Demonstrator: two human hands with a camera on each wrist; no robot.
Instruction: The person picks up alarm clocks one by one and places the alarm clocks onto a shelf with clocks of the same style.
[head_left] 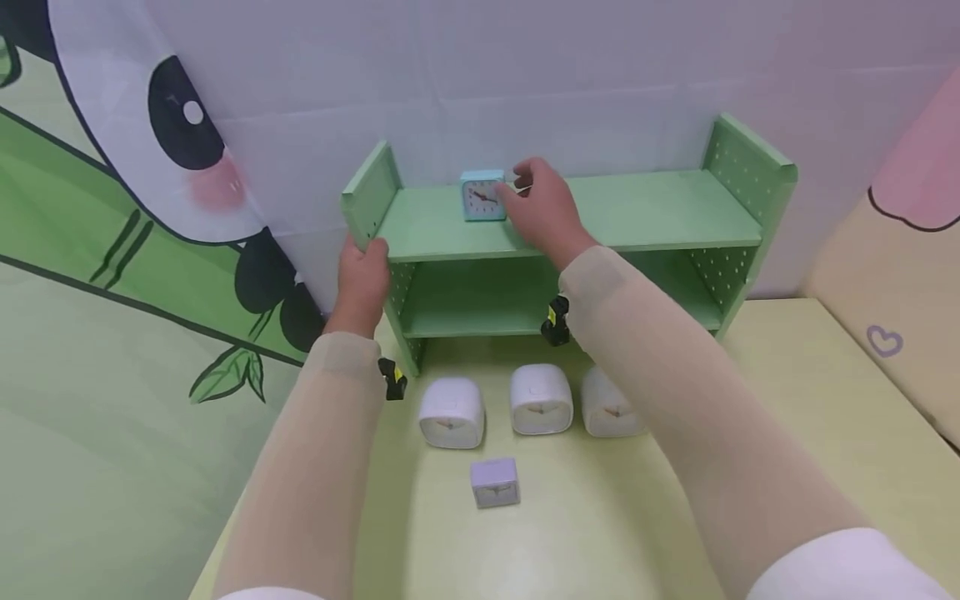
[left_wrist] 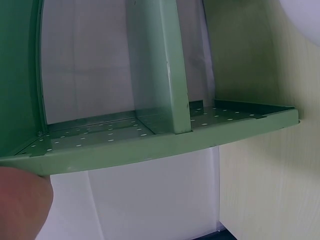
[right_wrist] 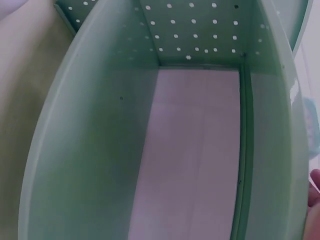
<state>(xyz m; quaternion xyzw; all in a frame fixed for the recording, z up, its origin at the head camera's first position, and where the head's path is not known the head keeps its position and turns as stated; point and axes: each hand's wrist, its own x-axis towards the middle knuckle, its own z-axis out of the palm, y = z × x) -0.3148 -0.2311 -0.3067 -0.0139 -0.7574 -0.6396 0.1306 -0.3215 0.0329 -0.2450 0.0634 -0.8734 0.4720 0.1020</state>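
Observation:
A small light-blue alarm clock [head_left: 483,200] stands upright on the top board of a green shelf [head_left: 660,208], left of the middle, its dial facing forward. Right beside it is my right hand [head_left: 546,208], thumb tip at the clock's right edge and fingers apart from the thumb; I cannot tell if they touch. In the right wrist view the clock [right_wrist: 312,129] and the fingertips show only at the right border. My left hand [head_left: 362,279] grips the shelf's left side panel near its front edge, thumb forward; the other fingers are mostly hidden.
On the pale table [head_left: 540,542] in front of the shelf stand three white clocks [head_left: 452,412], the right one partly behind my right sleeve. A small purple clock [head_left: 495,483] stands nearer me. Printed cloth [head_left: 525,75] hangs behind the shelf.

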